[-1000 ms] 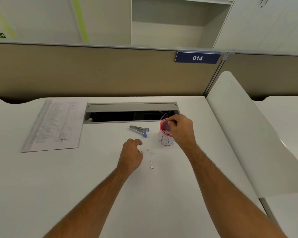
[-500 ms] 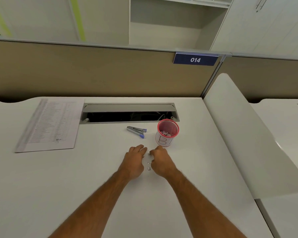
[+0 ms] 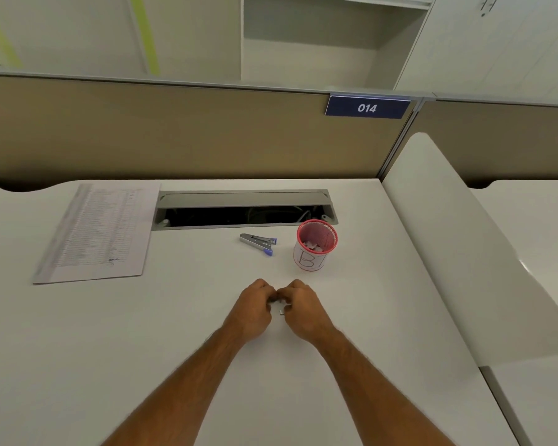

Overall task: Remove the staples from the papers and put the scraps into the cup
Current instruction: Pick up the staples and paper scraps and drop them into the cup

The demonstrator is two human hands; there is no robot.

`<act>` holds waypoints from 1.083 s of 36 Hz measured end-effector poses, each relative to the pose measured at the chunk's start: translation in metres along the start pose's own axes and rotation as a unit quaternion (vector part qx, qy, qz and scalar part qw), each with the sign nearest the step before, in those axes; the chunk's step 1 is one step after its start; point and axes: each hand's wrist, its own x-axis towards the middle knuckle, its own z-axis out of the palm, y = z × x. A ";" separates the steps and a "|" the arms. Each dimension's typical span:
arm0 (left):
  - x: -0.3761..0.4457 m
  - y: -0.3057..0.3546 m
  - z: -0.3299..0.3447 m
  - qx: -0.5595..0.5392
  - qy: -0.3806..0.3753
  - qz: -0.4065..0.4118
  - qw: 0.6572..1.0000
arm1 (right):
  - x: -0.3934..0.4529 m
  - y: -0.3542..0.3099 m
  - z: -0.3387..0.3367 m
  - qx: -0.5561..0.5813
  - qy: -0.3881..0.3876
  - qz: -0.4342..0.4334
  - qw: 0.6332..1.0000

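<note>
Both hands are down on the white bench [image 3: 174, 333] and drawn in close, knuckles nearly meeting: the left hand [image 3: 253, 312] and the right hand [image 3: 305, 312] are curled over a small cluster of scraps [image 3: 282, 312], pale bits lying on the surface right between them. The left grip is bunched, fingertips pressed toward the scraps, and the right grip is bunched the same way; whether either one is actually pinching a piece I cannot tell, the fingers hide it. Up ahead and a touch to the right stands the cup [image 3: 314, 246], pink mesh with a paper band marked with a letter, upright, and there is white litter already sitting in its bottom, so by my reading a fair share of the clean-up is in. The staple remover [image 3: 258, 242] lies idle on the bench just left of the cup, untouched, blue tips pointing right. The papers [image 3: 100, 233] rest in a flat stack well off to the left, near the cable slot [image 3: 245, 209], and from here no staple can be made out on them, too small to say. So the judgement: pulling looks finished or parked, gathering is the step in hand, and what remains is these last bits between the hands making the short trip to the cup.
</note>
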 end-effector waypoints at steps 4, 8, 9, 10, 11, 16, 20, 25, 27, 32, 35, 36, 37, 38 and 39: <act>-0.008 0.001 -0.001 -0.013 -0.003 0.003 1.000 | -0.003 0.001 0.000 0.003 0.011 0.011 1.000; -0.013 0.001 -0.007 -0.036 0.011 -0.017 0.999 | -0.005 0.003 0.002 0.003 0.025 0.071 0.997; -0.015 0.001 -0.008 -0.041 0.018 -0.029 0.999 | -0.005 0.002 0.003 0.005 0.018 0.092 0.996; -0.016 0.000 -0.010 -0.044 0.026 -0.040 0.998 | -0.005 0.001 0.005 0.011 0.010 0.109 0.994; -0.017 -0.001 -0.011 -0.044 0.032 -0.052 0.997 | -0.005 0.000 0.006 0.019 0.004 0.122 0.992; -0.023 -0.005 -0.016 -0.048 0.028 -0.094 0.994 | -0.003 -0.007 0.014 0.030 0.004 0.116 0.993; -0.026 -0.001 -0.016 -0.091 0.005 -0.098 0.991 | -0.001 -0.013 0.018 0.029 0.021 0.090 0.995; -0.031 0.008 -0.015 -0.104 0.014 -0.120 0.987 | 0.001 -0.019 0.017 -0.001 0.044 0.071 0.997; -0.033 0.009 -0.017 -0.102 0.036 -0.142 0.984 | 0.004 -0.019 0.016 -0.020 0.043 0.067 0.997; -0.041 0.002 -0.022 -0.095 0.073 -0.146 0.982 | 0.009 -0.021 0.013 -0.062 0.027 0.051 0.996; -0.043 0.000 -0.024 -0.081 0.085 -0.141 0.983 | 0.012 -0.022 0.013 -0.088 0.014 0.042 0.995; -0.044 0.000 -0.024 -0.077 0.086 -0.141 0.983 | 0.012 -0.023 0.013 -0.095 0.009 0.039 0.995; -0.044 0.001 -0.024 -0.075 0.087 -0.140 0.983 | 0.013 -0.023 0.013 -0.104 0.004 0.036 0.994; -0.044 0.003 -0.024 -0.073 0.087 -0.139 0.984 | 0.013 -0.024 0.013 -0.112 0.001 0.034 0.993; -0.044 0.004 -0.024 -0.072 0.086 -0.138 0.984 | 0.014 -0.025 0.013 -0.119 -0.003 0.032 0.992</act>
